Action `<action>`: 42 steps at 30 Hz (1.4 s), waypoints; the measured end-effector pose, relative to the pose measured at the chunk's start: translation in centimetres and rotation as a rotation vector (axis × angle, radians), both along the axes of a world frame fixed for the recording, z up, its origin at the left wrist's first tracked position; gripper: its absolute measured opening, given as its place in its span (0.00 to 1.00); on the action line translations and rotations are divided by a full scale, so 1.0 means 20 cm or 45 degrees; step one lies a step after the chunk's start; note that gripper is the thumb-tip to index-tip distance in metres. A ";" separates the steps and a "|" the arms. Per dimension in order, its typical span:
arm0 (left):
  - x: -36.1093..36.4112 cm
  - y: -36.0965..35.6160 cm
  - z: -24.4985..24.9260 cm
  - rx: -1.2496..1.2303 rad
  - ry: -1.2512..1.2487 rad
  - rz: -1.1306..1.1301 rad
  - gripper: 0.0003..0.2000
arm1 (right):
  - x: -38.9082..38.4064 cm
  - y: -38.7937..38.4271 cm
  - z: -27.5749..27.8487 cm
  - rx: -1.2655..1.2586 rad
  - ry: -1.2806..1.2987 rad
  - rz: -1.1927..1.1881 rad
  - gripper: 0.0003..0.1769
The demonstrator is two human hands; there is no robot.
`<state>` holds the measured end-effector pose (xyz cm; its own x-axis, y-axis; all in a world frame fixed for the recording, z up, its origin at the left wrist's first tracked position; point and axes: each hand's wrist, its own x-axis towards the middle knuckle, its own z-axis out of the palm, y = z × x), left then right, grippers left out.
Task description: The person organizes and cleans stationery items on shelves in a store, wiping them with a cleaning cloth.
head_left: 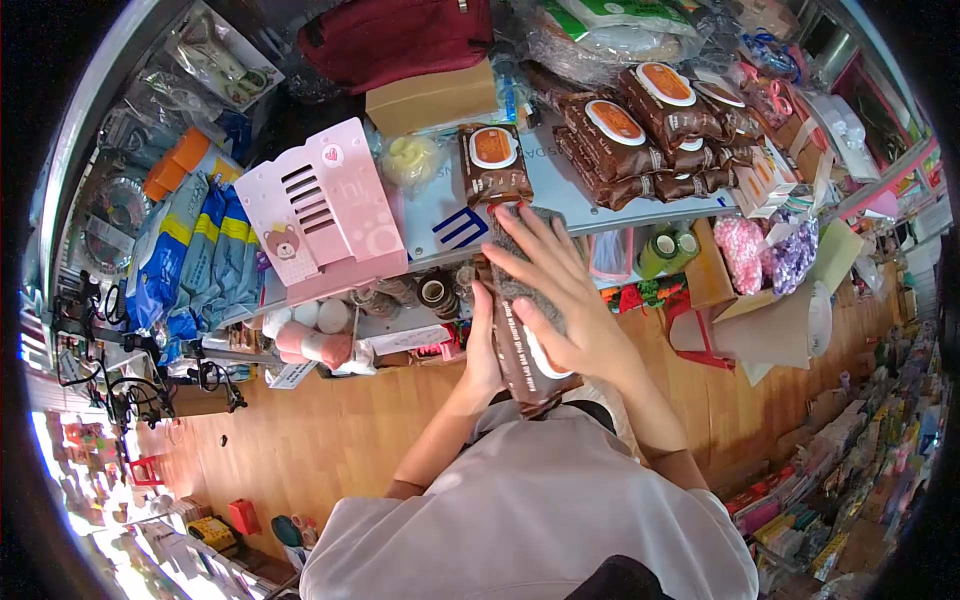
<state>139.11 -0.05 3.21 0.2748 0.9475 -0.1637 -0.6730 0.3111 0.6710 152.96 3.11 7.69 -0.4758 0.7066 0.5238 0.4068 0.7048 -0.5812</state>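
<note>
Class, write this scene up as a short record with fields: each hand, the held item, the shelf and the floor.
Left hand: grips a brown pack
Right hand: spread over a grey cloth against the pack
Shelf: one similar pack alone, more piled to its right
Further left: pink bear-printed stand
Floor: wood-patterned

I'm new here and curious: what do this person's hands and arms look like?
The left hand and right hand are bare, without gloves; no watch or bracelet shows. The plain whitish fabric sleeves are short, leaving both forearms uncovered.
</note>
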 end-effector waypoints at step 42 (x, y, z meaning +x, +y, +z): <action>0.01 0.05 -0.02 0.167 -0.122 0.051 0.30 | 0.02 -0.02 -0.11 -0.491 0.791 -0.022 0.34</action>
